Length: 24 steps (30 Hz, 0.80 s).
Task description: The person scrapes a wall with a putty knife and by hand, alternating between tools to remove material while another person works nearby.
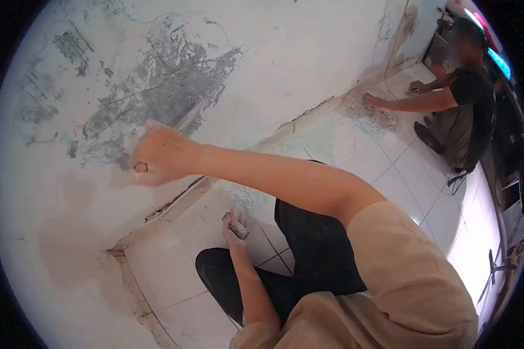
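Observation:
My right hand (pixel 162 154) is closed in a fist against the wall (pixel 297 52), at the lower edge of a rough grey patch (pixel 180 87) where the paint is gone. The round tan butt of a wooden-handled tool (pixel 141 167) shows in the fist; its working end is hidden. Lower down, near the floor, my left hand (pixel 234 228) rests by my bent knee with its fingers curled around a small dusty block (pixel 239 230), dark with whitish smears.
Paint flakes and dust (pixel 244 198) lie on the white floor tiles (pixel 355 186) along the broken wall base (pixel 174 203). At the right another person (pixel 471 99) squats by the wall, one hand over a heap of debris (pixel 375 116). A wall corner is at lower left.

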{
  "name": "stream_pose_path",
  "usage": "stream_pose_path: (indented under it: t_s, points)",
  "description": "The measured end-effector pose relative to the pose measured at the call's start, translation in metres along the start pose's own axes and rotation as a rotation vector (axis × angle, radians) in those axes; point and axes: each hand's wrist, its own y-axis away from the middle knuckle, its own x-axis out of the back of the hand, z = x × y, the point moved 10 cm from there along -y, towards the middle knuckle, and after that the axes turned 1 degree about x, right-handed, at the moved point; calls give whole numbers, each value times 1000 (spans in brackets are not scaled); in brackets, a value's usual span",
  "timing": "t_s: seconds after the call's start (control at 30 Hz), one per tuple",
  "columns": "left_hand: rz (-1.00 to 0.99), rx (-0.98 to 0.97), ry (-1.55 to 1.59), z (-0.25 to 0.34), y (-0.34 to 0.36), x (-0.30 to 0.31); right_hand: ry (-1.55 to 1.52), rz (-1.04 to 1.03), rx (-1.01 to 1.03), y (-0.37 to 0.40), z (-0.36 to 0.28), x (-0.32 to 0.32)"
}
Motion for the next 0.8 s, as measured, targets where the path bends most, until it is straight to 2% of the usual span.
stream_pose_path:
  t_s: [0.07, 0.13, 0.17, 0.27, 0.33, 0.37, 0.43, 0.53, 0.57, 0.63, 0.67, 0.73, 0.8]
  points:
    - [2, -5, -43, 1, 1, -4, 25, -32, -45, 1, 10, -7]
    - [43, 15, -62, 3, 7, -6, 29, 185, 137, -1, -14, 13]
    - [45, 15, -58, 4, 5, -4, 27, 181, 137, -3, -14, 14]
    - [-12, -11, -36, 3, 2, 2, 180, 109, 200, -3, -24, 15]
    - [17, 2, -45, 2, 0, 0, 279, -71, 22, 0, 7, 3]
    - [12, 4, -52, 3, 0, -2, 285, -66, 18, 0, 8, -1]
    - [19, 26, -44, 2, 5, -7, 171, 158, 200, -3, -27, 19]
    - [24, 8, -68, 6, 9, -10, 103, 247, 214, -2, -22, 17]
    - [29, 16, -70, 5, 10, -11, 101, 246, 205, 1, -17, 16]
    - [59, 39, -81, 2, 11, -8, 261, 45, 85, 2, 1, 0]
    - [58, 38, -86, 3, 8, -6, 262, 50, 84, 1, -1, -3]
    - [9, 21, -39, 3, 3, -5, 125, 209, 247, -1, -36, 14]
    - [27, 15, -45, 1, 2, -2, 164, 217, 241, -2, -26, 6]
